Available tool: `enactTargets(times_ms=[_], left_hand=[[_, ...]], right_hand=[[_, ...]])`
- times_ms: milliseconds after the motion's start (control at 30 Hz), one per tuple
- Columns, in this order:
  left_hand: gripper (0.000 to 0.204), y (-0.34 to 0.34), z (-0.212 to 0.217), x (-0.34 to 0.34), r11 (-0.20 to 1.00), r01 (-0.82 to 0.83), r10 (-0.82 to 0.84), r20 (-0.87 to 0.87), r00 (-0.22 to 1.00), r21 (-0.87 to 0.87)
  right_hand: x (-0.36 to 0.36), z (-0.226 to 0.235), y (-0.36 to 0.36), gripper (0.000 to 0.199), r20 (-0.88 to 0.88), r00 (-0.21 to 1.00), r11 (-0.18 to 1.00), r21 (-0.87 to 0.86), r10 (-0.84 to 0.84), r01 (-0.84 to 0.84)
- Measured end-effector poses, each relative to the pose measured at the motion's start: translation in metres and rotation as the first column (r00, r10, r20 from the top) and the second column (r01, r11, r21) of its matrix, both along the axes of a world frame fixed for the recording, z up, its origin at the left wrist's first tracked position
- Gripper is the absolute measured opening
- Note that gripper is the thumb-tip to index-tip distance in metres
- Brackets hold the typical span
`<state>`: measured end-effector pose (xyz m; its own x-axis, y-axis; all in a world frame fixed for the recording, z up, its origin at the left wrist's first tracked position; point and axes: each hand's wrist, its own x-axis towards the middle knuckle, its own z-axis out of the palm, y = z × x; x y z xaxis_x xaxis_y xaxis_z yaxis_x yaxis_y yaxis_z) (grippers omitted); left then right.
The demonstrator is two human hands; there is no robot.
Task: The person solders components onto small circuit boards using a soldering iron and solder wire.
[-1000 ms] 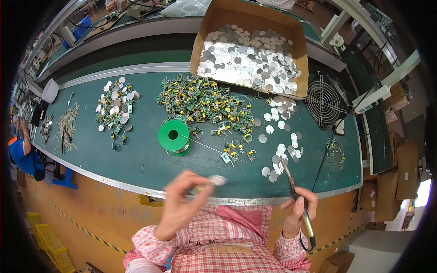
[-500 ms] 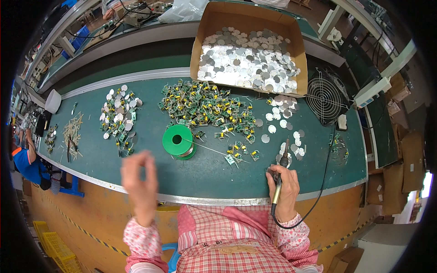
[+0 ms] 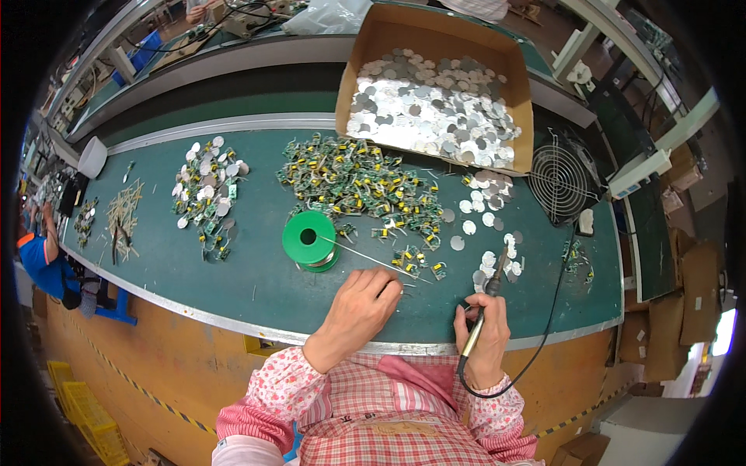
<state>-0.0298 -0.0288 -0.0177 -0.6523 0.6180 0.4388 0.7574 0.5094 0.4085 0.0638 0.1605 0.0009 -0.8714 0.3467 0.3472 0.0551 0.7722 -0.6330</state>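
Observation:
My right hand (image 3: 491, 335) is closed round a soldering iron (image 3: 472, 332), its tip pointing away over loose round metal discs (image 3: 488, 261). A small dark piece shows at that hand's thumb and finger; I cannot make out its kind. My left hand (image 3: 351, 312) is over the front middle of the bench, fingers bent and pressed together. Whatever they pinch is hidden. Just beyond these fingers lie a few small circuit boards (image 3: 416, 258) with yellow parts. A green spool of solder wire (image 3: 295, 237) stands to their left, its free wire (image 3: 365, 255) stretching right past the fingertips.
Behind are a heap of circuit boards (image 3: 350, 175) and a cardboard box (image 3: 522, 93) of discs. Boards with discs (image 3: 206, 182) lie left, beside cut strips (image 3: 123, 213) and a cutting tool (image 3: 116, 242). A fan with a wire guard (image 3: 561, 177) and the iron's cord (image 3: 553, 299) are right.
My left hand has come down and right, from left of the spool to the small boards. The right hand still holds the iron in nearly the same place. The view has shifted slightly.

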Motion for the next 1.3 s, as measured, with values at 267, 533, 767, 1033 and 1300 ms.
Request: enactTargets(times_ms=[267,533,767,1033,1300], left_hand=[[0.024,0.005,0.009,0.009,0.992,0.024,-0.043,0.161,0.986,0.123],[0.009,0.016,0.025,0.025,0.786,-0.393,-0.433,0.879,0.2,0.477],[0.009,0.034,0.031,0.035,0.815,-0.261,-0.479,0.854,0.203,0.518],[0.01,0.035,0.028,0.036,0.844,-0.207,-0.447,0.862,0.24,0.495],[0.013,0.042,0.023,0.043,0.77,-0.312,-0.451,0.821,0.351,0.556]], right_hand=[[0.006,0.006,0.007,0.025,-0.046,0.999,0.996,-0.084,0.019,-0.023],[0.01,0.01,0.002,0.023,-0.095,0.995,0.838,-0.544,0.0,-0.052],[0.011,0.017,-0.007,0.022,-0.177,0.984,0.792,-0.599,0.012,-0.117],[0.017,0.02,-0.008,0.022,-0.174,0.984,0.805,-0.579,0.032,-0.128],[0.018,0.02,-0.012,0.02,-0.185,0.983,0.788,-0.606,0.0,-0.114]])
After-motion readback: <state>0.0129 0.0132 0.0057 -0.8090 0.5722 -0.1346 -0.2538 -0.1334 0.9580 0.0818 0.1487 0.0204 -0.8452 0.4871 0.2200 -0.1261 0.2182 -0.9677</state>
